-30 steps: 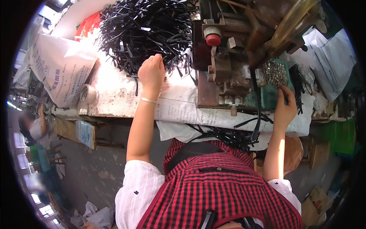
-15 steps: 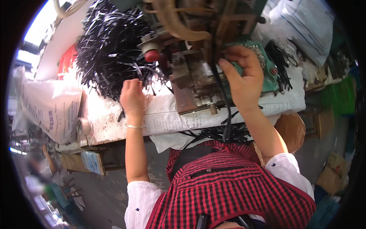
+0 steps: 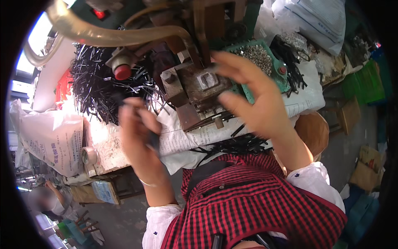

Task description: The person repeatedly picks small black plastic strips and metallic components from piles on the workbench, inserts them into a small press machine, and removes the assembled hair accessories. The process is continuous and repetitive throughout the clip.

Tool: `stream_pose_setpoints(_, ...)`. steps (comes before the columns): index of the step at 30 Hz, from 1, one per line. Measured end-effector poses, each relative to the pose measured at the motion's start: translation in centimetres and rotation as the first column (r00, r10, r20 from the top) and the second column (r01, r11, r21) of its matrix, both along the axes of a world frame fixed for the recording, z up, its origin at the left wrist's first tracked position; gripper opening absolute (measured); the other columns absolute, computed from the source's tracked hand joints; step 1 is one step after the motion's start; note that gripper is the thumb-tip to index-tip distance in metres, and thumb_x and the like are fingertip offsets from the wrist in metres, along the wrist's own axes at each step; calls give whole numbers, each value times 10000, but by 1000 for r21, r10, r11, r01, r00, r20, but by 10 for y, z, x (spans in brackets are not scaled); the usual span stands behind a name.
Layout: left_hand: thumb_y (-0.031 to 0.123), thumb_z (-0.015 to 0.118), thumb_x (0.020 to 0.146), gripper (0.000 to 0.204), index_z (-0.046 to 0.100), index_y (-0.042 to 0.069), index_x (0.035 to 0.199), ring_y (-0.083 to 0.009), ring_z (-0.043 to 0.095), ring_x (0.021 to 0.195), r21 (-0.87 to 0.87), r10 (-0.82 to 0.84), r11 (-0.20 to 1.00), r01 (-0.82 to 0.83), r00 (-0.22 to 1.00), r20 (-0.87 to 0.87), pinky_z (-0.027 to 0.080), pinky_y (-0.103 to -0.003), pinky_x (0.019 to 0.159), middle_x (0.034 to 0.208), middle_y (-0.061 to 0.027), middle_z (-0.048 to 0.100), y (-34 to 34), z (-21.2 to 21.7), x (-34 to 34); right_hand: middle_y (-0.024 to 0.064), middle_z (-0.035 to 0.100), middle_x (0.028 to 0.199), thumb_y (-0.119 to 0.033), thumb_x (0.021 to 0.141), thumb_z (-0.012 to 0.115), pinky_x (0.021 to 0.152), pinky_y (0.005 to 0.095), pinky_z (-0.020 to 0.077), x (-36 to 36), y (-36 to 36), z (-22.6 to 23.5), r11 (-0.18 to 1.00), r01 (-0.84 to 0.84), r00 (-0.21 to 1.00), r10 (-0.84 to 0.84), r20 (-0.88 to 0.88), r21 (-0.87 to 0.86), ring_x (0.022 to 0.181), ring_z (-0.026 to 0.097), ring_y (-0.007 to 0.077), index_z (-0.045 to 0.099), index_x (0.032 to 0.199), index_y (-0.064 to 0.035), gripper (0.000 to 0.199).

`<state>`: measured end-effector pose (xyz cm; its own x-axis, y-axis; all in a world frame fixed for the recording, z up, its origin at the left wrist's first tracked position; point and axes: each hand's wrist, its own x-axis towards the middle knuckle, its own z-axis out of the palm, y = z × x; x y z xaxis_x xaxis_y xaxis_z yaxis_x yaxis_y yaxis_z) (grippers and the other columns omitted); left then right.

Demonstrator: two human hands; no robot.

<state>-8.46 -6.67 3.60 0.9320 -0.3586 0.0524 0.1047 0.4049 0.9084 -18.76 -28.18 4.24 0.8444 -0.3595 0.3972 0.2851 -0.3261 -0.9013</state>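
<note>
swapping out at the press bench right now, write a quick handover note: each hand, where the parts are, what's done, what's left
Left hand: raised over the paper-covered bench, blurred, seems to pinch a dark strip; grip unclear.
Right hand: open, fingers spread, in front of the rusty press block; holds nothing visible.
Parts: big heap of black strips at the left behind the red knob; small silver pieces in the green tray behind the right hand; more black strips at the bench's near edge.
Done: cannot tell how many strips are finished.
Left: judging by the heap, plenty still unworked.
</note>
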Motion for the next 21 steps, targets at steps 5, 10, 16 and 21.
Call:
stream_pose_setpoints(5, 270, 417, 1099, 330, 603, -1, 1061, -94, 438, 413, -92, -599, 781, 618, 699, -391, 329, -216, 384, 712, -106, 670, -66, 4, -35, 131, 728, 1168, 1, 877, 641, 998, 345, 498, -16, -89, -102, 828, 446, 808, -536, -245, -340, 1127, 683, 248, 719, 1157, -25, 292)
stream_pose_setpoints(10, 251, 467, 1094, 285, 611, 10, 1046, -62, 462, 480, -131, -508, 853, 506, 745, -433, 345, -200, 425, 710, -66, 652, -78, -9, -33, 155, 724, 1114, -30, 929, 585, 897, 359, 535, -24, -87, -108, 813, 460, 854, -515, -71, -356, 1034, 713, 291, 712, 1132, -45, 240)
stream_pose_setpoints(16, 268, 479, 1095, 277, 603, 22, 1071, -62, 498, 485, -91, -455, 878, 470, 759, -467, 367, -198, 427, 746, -82, 679, -79, -3, -46, 120, 731, 1098, -2, 934, 572, 807, 286, 551, -12, -114, -94, 738, 629, 773, -628, 92, -245, 997, 706, 188, 678, 1221, -34, 308)
stream_pose_setpoints(21, 273, 487, 1095, 274, 608, 28, 1078, -61, 514, 497, -136, -458, 884, 447, 771, -444, 376, -199, 431, 755, -85, 681, -83, -12, -43, 143, 740, 1078, -31, 899, 622, 875, 364, 543, -17, -114, -110, 790, 506, 804, -578, -143, -346, 999, 707, 303, 728, 1117, -56, 244)
